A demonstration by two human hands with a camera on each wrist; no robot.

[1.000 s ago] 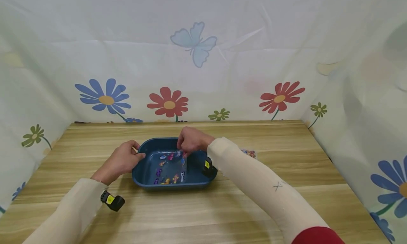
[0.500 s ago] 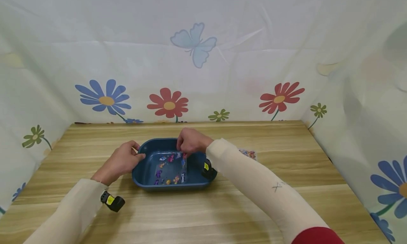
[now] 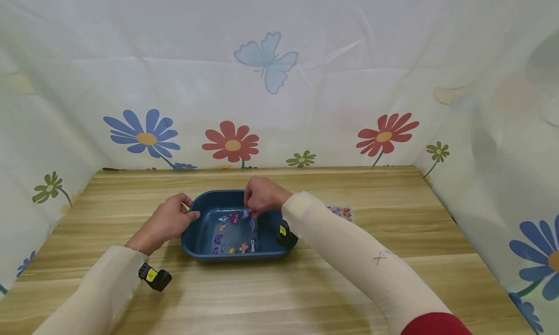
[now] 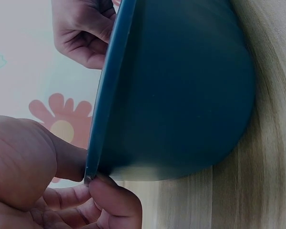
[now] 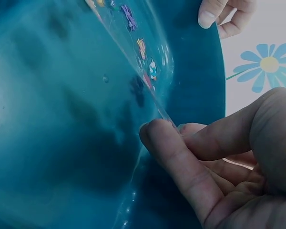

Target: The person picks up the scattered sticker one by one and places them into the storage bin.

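Note:
A dark blue plastic basin [image 3: 240,258] stands on the table, and my left hand [image 3: 169,219] pinches its left rim between thumb and fingers. In the left wrist view, the thumb lies inside the rim and the fingers outside. Within the basin is a clear sticker sheet [image 3: 236,234] with small colourful pony figures. My right hand [image 3: 264,195] reaches over the far side and pinches this sheet's far right corner. The right wrist view shows thumb and forefinger [image 5: 174,152] closed on the sheet's transparent edge, which slants up from the basin's floor.
Another colourful printed sheet [image 3: 342,212] lies on the wooden table [image 3: 393,204] to the right, partly hidden by my right sleeve [image 3: 353,247]. Behind the table hangs a white cloth [image 3: 183,82] printed with flowers and a butterfly.
The near edge of the sticker sheet has shifted slightly to the right and towards me. Both hands keep their hold; my right forearm has moved very slightly left.

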